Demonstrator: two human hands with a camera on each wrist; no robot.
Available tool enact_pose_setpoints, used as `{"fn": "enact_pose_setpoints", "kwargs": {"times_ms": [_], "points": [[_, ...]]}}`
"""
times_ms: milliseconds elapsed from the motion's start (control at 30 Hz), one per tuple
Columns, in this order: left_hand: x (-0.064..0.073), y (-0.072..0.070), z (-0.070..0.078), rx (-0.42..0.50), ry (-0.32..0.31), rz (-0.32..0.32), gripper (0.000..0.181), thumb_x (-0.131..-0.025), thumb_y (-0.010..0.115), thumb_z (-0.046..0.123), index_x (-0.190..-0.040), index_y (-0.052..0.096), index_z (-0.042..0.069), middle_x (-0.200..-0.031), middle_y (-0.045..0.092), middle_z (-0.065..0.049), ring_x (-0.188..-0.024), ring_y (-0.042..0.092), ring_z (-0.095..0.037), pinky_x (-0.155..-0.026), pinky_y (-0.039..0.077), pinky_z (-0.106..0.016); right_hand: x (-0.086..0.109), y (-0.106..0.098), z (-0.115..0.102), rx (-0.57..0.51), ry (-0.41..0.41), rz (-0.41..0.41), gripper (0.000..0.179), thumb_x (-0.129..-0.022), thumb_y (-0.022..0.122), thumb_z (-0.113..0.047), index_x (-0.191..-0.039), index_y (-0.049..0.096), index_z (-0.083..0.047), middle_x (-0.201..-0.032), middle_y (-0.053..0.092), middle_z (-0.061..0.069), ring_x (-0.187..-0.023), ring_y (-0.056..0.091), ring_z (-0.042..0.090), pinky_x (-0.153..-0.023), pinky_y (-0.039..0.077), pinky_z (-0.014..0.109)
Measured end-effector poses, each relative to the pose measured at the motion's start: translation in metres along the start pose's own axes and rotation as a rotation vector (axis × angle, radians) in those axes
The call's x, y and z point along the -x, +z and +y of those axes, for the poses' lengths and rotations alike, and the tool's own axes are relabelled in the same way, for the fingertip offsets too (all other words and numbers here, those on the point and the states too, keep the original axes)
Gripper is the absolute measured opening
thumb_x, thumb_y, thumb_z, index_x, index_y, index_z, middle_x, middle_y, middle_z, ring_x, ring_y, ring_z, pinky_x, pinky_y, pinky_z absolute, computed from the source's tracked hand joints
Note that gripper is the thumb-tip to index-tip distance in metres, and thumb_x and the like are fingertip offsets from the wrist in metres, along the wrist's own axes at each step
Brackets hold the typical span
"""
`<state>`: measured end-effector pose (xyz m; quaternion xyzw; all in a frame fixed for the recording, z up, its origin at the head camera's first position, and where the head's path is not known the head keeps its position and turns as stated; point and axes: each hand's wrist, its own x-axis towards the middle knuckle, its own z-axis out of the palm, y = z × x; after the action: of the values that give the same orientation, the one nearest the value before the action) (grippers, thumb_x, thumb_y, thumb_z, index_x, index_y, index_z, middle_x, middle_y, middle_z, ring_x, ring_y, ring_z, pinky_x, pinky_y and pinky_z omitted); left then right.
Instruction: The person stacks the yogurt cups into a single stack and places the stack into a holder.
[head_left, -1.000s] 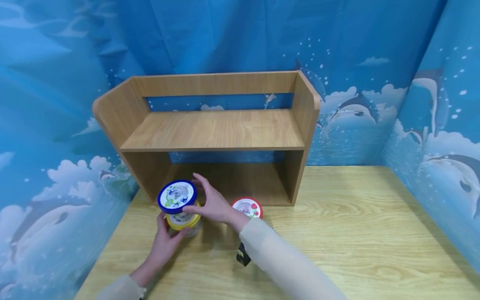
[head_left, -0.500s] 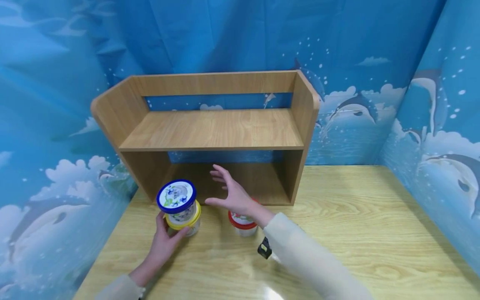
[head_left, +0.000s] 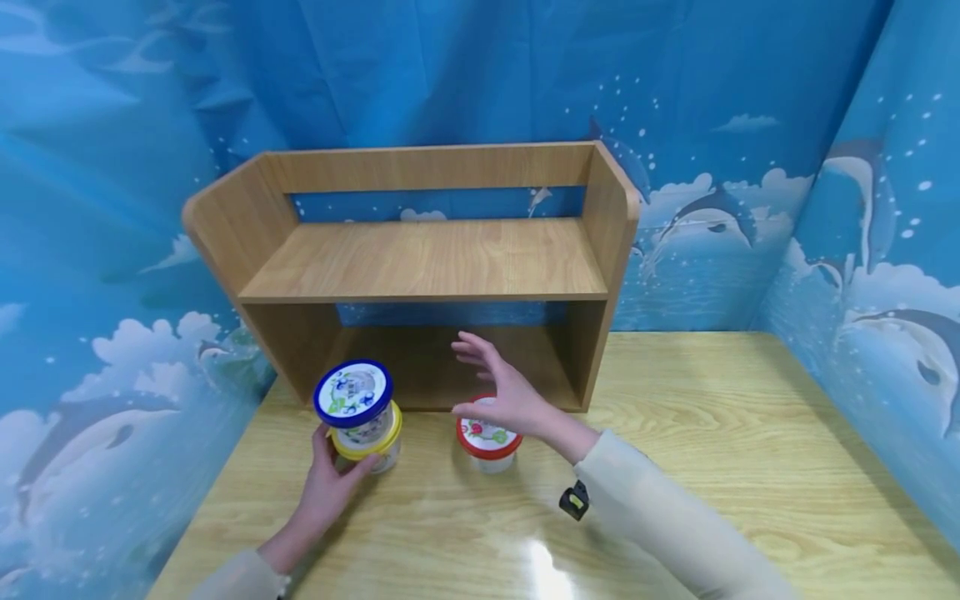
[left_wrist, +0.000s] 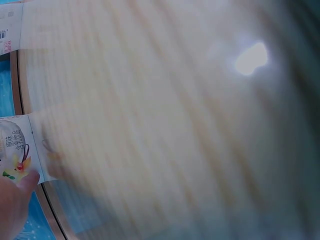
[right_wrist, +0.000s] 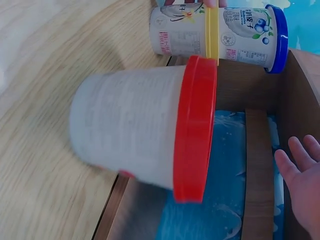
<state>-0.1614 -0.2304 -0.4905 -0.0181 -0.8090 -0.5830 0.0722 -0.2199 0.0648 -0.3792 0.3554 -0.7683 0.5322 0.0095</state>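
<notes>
A blue-lidded yogurt tub [head_left: 354, 393] with blueberry print stands stacked on a yellow-lidded yogurt tub [head_left: 388, 450] at the left front of the shelf. My left hand [head_left: 322, 492] grips the yellow-lidded tub, fingers and thumb on either side of it. In the left wrist view only part of its printed wall and my thumb show. A red-lidded yogurt tub [head_left: 492, 457] with strawberry print stands on the table to the right. Above and behind its lid hovers my right hand [head_left: 510, 400], fingers spread and holding nothing. The right wrist view has the red-lidded tub [right_wrist: 135, 125] up close, apart from my fingers.
Behind the tubs stands a two-level wooden shelf [head_left: 427, 258] with side walls and a back rail. It rests on a light wood table [head_left: 720, 467]. A blue curtain with dolphins [head_left: 465, 75] hangs behind. A small black device [head_left: 574, 501] sits by my right wrist.
My right hand has let go of the blue-lidded tub and moved right to the red-lidded tub. My left hand and the stacked tubs have stayed in place.
</notes>
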Motion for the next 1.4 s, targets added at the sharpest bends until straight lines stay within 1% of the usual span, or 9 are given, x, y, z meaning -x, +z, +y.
{"fn": "enact_pose_setpoints", "kwargs": {"times_ms": [133,233,500,667,767,900,1000,1167,1400], "points": [[0.000,0.000,0.000,-0.004,0.006,0.004,0.091,-0.087,0.073,0.006,-0.149,0.007,0.003,-0.141,0.036,-0.030,-0.130,0.036,-0.043,-0.100,0.043,-0.040,0.009,-0.010,0.001,-0.002,0.001,-0.004,0.091,-0.077,0.079,0.001,-0.150,0.023,0.000,-0.148,0.036,0.023,-0.134,0.037,0.036,-0.107,0.035,0.052],[0.000,0.000,0.000,-0.001,0.017,0.007,0.090,-0.087,0.073,0.005,-0.149,0.007,0.002,-0.140,0.037,-0.031,-0.129,0.037,-0.043,-0.099,0.043,-0.037,0.016,-0.014,0.022,0.008,-0.003,0.012,0.095,-0.076,0.080,0.000,-0.151,0.023,-0.006,-0.150,0.037,0.019,-0.135,0.037,0.033,-0.107,0.035,0.054],[-0.001,0.000,-0.002,0.005,0.006,0.012,0.089,-0.086,0.073,0.005,-0.149,0.010,0.005,-0.140,0.038,-0.028,-0.130,0.038,-0.039,-0.096,0.043,-0.024,0.040,-0.021,0.034,0.047,0.047,0.040,0.092,-0.078,0.081,-0.010,-0.151,0.026,-0.015,-0.149,0.039,0.011,-0.135,0.038,0.026,-0.107,0.037,0.049],[-0.001,0.000,-0.003,-0.011,0.019,0.019,0.088,-0.086,0.073,0.004,-0.148,0.011,0.003,-0.138,0.039,-0.029,-0.128,0.039,-0.041,-0.099,0.043,-0.034,0.052,-0.022,0.043,0.079,0.096,0.043,0.094,-0.077,0.083,-0.015,-0.151,0.026,-0.016,-0.152,0.035,0.008,-0.138,0.034,0.025,-0.109,0.034,0.049],[0.000,0.000,-0.003,-0.005,0.027,0.021,0.088,-0.086,0.073,0.003,-0.147,0.010,0.002,-0.138,0.040,-0.030,-0.128,0.040,-0.042,-0.100,0.042,-0.041,0.057,-0.020,0.050,0.099,0.122,0.048,0.095,-0.076,0.084,-0.019,-0.152,0.025,-0.014,-0.153,0.034,0.008,-0.138,0.032,0.027,-0.109,0.032,0.053],[0.001,0.000,-0.004,-0.008,0.036,0.021,0.089,-0.086,0.072,0.002,-0.148,0.009,0.002,-0.138,0.040,-0.031,-0.128,0.039,-0.043,-0.100,0.042,-0.045,0.061,-0.016,0.059,0.073,0.163,0.034,0.100,-0.075,0.085,-0.020,-0.152,0.023,-0.010,-0.155,0.030,0.011,-0.139,0.031,0.030,-0.108,0.030,0.057],[0.001,0.000,-0.004,-0.014,0.041,0.020,0.089,-0.086,0.072,0.003,-0.148,0.009,0.001,-0.137,0.040,-0.031,-0.128,0.040,-0.043,-0.100,0.042,-0.046,0.064,-0.012,0.065,0.032,0.186,0.021,0.104,-0.073,0.087,-0.019,-0.153,0.021,-0.007,-0.156,0.027,0.014,-0.137,0.033,0.034,-0.109,0.031,0.055],[0.001,0.001,-0.004,-0.005,0.029,0.023,0.088,-0.086,0.073,0.003,-0.148,0.010,0.001,-0.137,0.041,-0.031,-0.128,0.040,-0.043,-0.100,0.043,-0.044,0.067,-0.007,0.074,-0.001,0.177,0.015,0.106,-0.072,0.087,-0.017,-0.152,0.019,-0.001,-0.154,0.027,0.022,-0.131,0.038,0.043,-0.105,0.037,0.054],[0.000,0.001,-0.004,-0.008,0.019,0.027,0.089,-0.086,0.073,0.006,-0.149,0.010,0.003,-0.138,0.040,-0.030,-0.128,0.039,-0.043,-0.102,0.040,-0.047,0.069,-0.003,0.083,-0.002,0.214,0.001,0.105,-0.073,0.087,-0.019,-0.152,0.019,-0.003,-0.152,0.029,0.021,-0.127,0.044,0.040,-0.103,0.041,0.051]]}}
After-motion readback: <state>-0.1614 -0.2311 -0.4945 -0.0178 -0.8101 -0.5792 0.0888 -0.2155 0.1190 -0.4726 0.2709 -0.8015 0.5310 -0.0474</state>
